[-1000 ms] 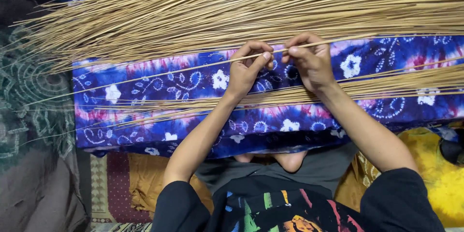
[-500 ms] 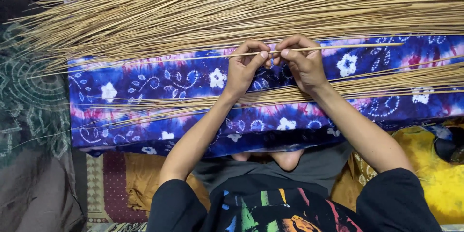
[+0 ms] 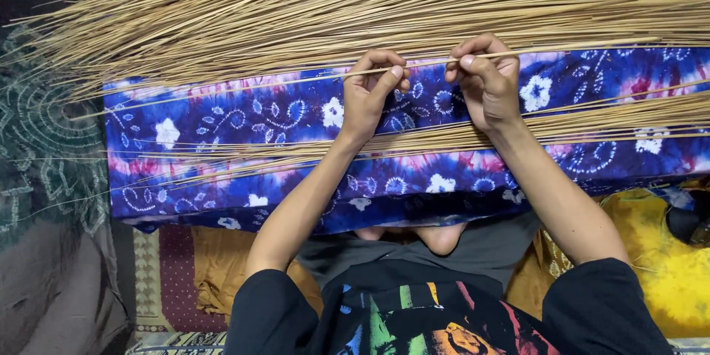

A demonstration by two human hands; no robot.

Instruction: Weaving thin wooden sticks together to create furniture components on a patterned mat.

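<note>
Head view, looking down over the person's lap. Left hand [image 3: 373, 92] and right hand [image 3: 484, 81] are both raised side by side over a blue and purple tie-dyed cloth with white flower prints [image 3: 244, 115], which is stretched across the lap. Each hand is closed in a pinch, thumb against forefinger, on one thin pale-tan straw stick [image 3: 296, 79]. The stick runs nearly level across the frame, slightly higher at the right, passing through both pinches; its left end lies over the cloth, its right end extends past the right hand toward the frame edge. Above the hands, a large loose heap of the same tan straw sticks [image 3: 355, 7] covers the upper part of the cloth, fanned out toward the left. A smaller bundle of tan sticks [image 3: 592, 122] lies below the hands, across the cloth and under both wrists. Both forearms are bare; black sleeves [image 3: 592, 310] show at the bottom. A yellow fabric [image 3: 665, 266] lies at lower right, a green patterned fabric [image 3: 44, 126] at left.
</note>
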